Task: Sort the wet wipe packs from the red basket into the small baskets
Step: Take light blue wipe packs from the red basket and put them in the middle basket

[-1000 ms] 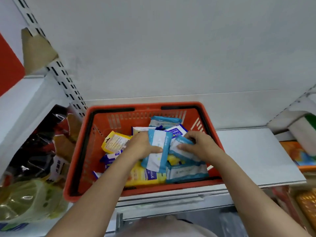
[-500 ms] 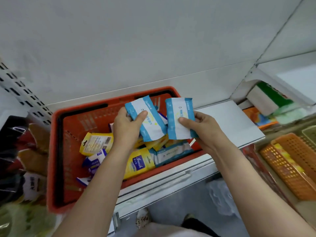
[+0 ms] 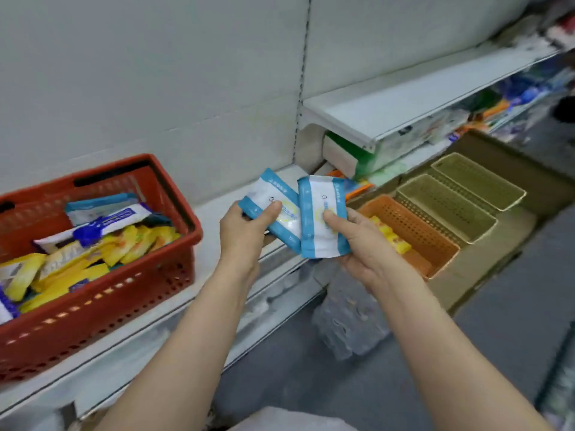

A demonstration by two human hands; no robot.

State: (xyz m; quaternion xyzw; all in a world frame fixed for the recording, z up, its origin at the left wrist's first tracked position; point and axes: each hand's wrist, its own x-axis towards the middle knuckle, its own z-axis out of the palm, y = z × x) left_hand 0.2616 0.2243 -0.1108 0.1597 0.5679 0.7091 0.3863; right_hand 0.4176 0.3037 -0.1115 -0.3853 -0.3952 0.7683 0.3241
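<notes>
The red basket (image 3: 133, 275) stands on the white shelf at the left, full of yellow, blue and purple wet wipe packs (image 3: 102, 241). My left hand (image 3: 244, 236) grips a blue-and-white wipe pack (image 3: 270, 200) in the air right of the basket. My right hand (image 3: 361, 241) grips a second blue-and-white pack (image 3: 320, 219), touching the first. To the right and lower sit the small baskets: an orange basket (image 3: 417, 234) holding yellow packs (image 3: 390, 236), then two olive baskets (image 3: 448, 206), (image 3: 479, 183) that look empty.
A white shelf board (image 3: 404, 98) juts out above green and white packaged goods (image 3: 351, 154). The small baskets rest on brown cardboard (image 3: 510, 241). A clear plastic-wrapped bundle (image 3: 348, 318) sits on the grey floor below my hands.
Both hands lifted one blue-and-white pack each out of the red basket and carried them right, toward the small baskets. The view swung right, bringing the orange and olive baskets into sight.
</notes>
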